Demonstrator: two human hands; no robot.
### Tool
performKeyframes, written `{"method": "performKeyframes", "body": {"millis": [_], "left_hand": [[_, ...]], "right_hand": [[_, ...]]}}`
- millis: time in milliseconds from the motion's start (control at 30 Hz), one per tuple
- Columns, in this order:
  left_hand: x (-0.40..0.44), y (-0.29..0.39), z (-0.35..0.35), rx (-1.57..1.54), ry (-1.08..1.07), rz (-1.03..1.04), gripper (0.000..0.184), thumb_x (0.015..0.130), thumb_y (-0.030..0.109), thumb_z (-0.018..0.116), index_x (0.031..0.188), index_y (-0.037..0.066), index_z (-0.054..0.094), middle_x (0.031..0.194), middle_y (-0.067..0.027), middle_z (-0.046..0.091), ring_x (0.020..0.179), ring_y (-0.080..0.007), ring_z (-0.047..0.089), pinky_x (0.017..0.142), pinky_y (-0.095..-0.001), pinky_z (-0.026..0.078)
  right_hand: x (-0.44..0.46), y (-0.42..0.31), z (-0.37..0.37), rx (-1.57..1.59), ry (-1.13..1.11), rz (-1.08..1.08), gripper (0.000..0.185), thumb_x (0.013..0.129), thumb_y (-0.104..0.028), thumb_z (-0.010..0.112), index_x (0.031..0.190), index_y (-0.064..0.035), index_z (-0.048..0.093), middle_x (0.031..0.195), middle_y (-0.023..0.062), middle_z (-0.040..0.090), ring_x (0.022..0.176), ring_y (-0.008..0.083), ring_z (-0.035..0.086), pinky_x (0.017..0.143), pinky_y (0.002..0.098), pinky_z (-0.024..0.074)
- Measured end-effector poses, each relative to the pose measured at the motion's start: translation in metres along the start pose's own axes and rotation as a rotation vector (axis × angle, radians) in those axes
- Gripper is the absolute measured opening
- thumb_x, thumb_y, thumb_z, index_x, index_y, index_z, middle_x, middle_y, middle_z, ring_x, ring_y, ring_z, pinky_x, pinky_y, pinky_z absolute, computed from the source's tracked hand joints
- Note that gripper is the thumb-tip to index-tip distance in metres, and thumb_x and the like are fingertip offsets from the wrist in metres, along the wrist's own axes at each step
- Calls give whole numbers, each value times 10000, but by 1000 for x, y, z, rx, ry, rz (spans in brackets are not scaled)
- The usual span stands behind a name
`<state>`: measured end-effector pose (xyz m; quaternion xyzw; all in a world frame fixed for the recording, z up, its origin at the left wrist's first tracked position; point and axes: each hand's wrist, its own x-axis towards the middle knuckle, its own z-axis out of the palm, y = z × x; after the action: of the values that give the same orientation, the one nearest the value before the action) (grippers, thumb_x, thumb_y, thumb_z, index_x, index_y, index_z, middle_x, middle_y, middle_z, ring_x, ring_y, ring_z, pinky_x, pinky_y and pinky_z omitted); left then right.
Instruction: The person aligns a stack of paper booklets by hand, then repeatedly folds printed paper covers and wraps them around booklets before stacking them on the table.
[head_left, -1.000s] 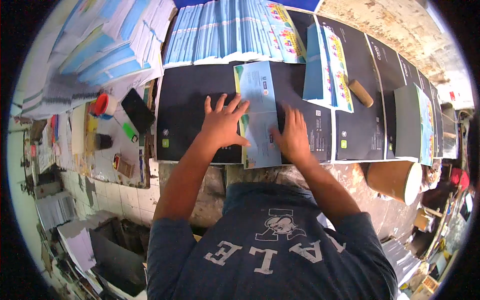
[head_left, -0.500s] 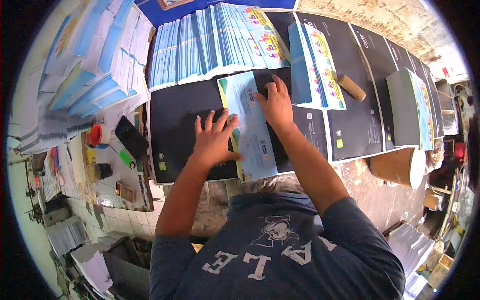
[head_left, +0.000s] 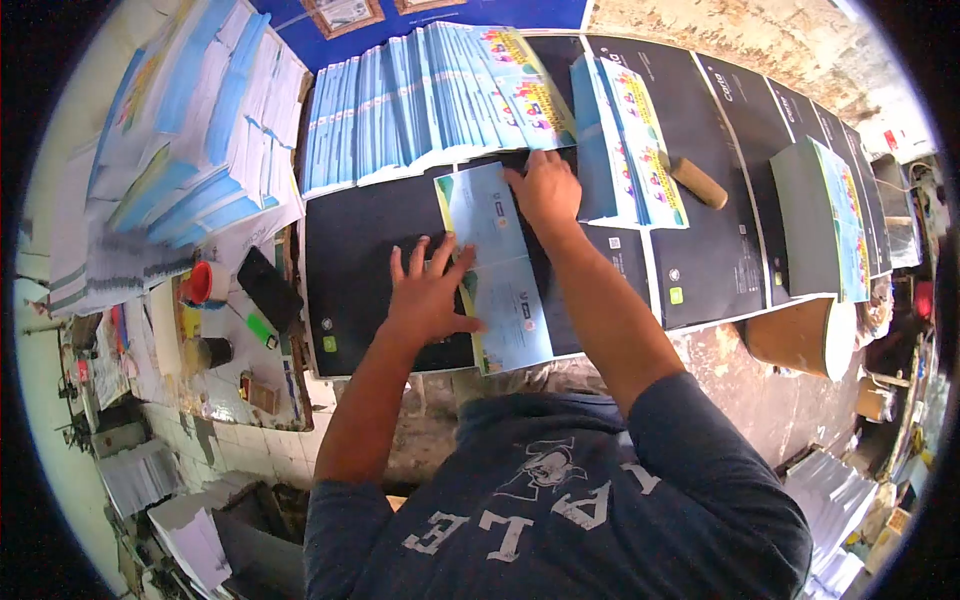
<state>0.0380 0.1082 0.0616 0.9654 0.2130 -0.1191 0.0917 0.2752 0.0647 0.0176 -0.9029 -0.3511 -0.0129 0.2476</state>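
A light-blue printed cover sheet (head_left: 505, 300) with a green and yellow left edge lies flat on the black boards (head_left: 375, 240), directly in front of me. My left hand (head_left: 432, 298) rests at its left edge, fingers spread, the thumb on the sheet. At the sheet's upper right is my right hand (head_left: 550, 198), its thumb stretched onto the sheet and its other fingers bent on the black board beside it. Their tips are partly hidden near the row of booklets. Neither hand grips anything. Behind the sheet, a long row of blue-white booklets (head_left: 400, 110) leans over in overlapping order.
Right of my hand stands a smaller stack of booklets (head_left: 640, 150), with a brown cylindrical roll (head_left: 700, 183) beside it. Another thick stack (head_left: 815, 220) is farther right. High paper piles (head_left: 200, 130) rise at left, above a phone (head_left: 268, 288) and a red cup (head_left: 203, 283).
My right hand's fingers have bent further and drawn together, with the thumb still on the sheet. My left hand keeps nearly the same place. The camera view has shifted slightly.
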Motion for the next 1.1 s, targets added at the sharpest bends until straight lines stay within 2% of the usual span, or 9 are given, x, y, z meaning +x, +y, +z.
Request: {"method": "performKeyframes", "body": {"millis": [400,467,600,733,867,900,933,1033,1100], "left_hand": [[-2,-1,5,-8,79,42,1169,542,709,799,1515,208,387,1594,-106,296,1458,-414,246,1154,-664,99],[-1,-3,9,-72,65,39,1157,562,683,813,1519,200,377,1600,-114,275,1461,-406,245,1156,-657,105],[1,-2,13,-34,65,54,1175,580,676,816,1532,176,343,1615,-120,230,1473,-393,219,1146,-656,129],[-5,-3,12,-79,68,81,1175,601,726,778,1537,172,335,1625,-126,209,1479,-396,198,1134,-666,154],[-16,29,16,-352,384,-2,774,782,528,772,1366,73,543,1411,-179,439,1322,-394,397,1083,-577,305],[-17,50,14,-433,488,-28,579,860,417,739,1250,13,599,1219,-187,529,1142,-375,523,986,-477,421],[-21,78,-8,-855,318,-126,538,902,392,701,1237,-15,591,1119,-215,607,1019,-364,615,887,-419,493],[-1,112,-29,-973,493,-220,337,980,273,594,1125,-29,630,952,-225,698,874,-296,692,786,-410,523],[28,92,-44,-1010,712,-234,265,1000,208,546,1080,-37,608,959,-213,696,904,-291,699,786,-401,515]], "right_hand": [[-212,67,-130,-28,-453,-404,675,758,-403,820,1186,16,506,1053,212,574,1003,383,613,864,463,513],[-196,48,-141,539,-580,21,825,757,-423,834,1304,54,443,1163,272,576,1057,366,624,894,451,518],[-167,38,-66,773,-396,291,729,811,-413,778,1249,82,469,1091,308,647,909,439,671,846,477,531],[-138,34,-71,624,-896,79,609,864,-364,711,1267,43,503,1025,282,669,841,450,678,816,476,546],[-165,34,-84,390,-559,-87,538,875,-304,673,1295,-4,524,1031,269,656,823,469,665,802,532,537],[-169,33,-89,372,-421,-98,548,871,-287,672,1316,-9,514,1071,266,646,843,475,662,805,548,536],[-170,24,-99,373,-421,-92,548,871,-287,672,1316,-9,514,1071,266,646,843,475,662,805,548,536],[-164,1,-139,420,-466,-165,620,857,-301,698,1359,-6,485,1225,280,571,1015,472,630,910,526,516],[-157,10,-157,697,-306,-540,686,853,-239,736,1410,22,431,1374,257,471,1243,429,514,999,460,480]]}}
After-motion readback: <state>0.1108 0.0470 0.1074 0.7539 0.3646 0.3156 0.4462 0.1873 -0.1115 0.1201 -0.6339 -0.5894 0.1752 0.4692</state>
